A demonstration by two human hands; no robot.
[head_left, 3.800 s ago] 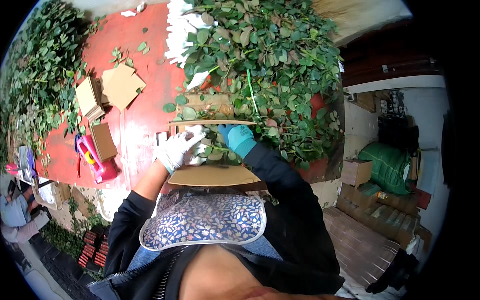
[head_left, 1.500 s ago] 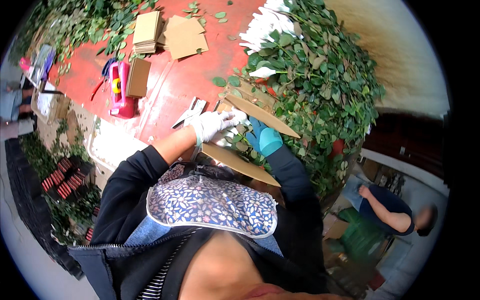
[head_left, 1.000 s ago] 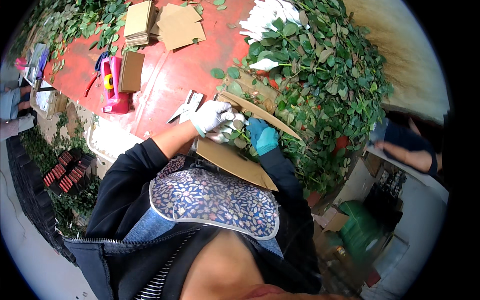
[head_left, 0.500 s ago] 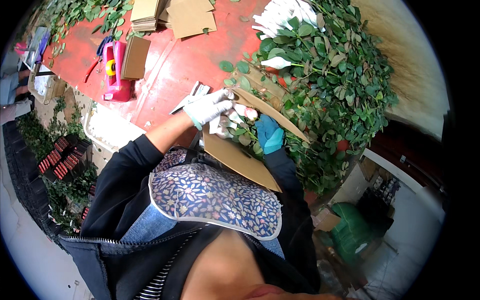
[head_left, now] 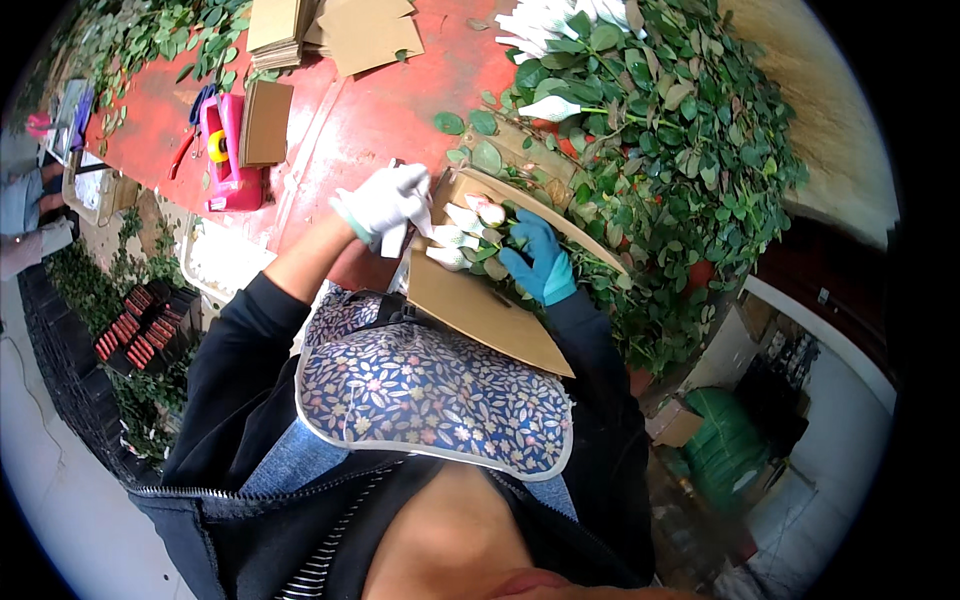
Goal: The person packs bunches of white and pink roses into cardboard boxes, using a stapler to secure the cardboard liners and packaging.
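Observation:
My left hand [head_left: 388, 205], in a white glove, is closed at the left end of a folded brown cardboard sheet [head_left: 485, 318]. A white scrap [head_left: 396, 238] shows below its fingers; whether they grip it I cannot make out. Inside the fold lie several roses. One pinkish-white rose head [head_left: 486, 209] is bare, while others wear white mesh sleeves [head_left: 450, 257]. My right hand [head_left: 540, 258], in a teal glove, rests over the leafy stems with thumb and fingers apart. The cardboard's far flap [head_left: 570, 232] stands up behind it.
A large heap of leafy stems [head_left: 690, 170] covers the table's right side, with white-sleeved roses [head_left: 560, 30] at its far end. On the red table [head_left: 350, 120] sit a pink tape dispenser [head_left: 232, 160], cardboard pieces [head_left: 268, 122] and red-handled cutters [head_left: 182, 152]. A person's arm [head_left: 40, 200] shows far left.
My left hand has drawn left, off the rose heads, uncovering them. My right hand's fingers have spread apart over the stems.

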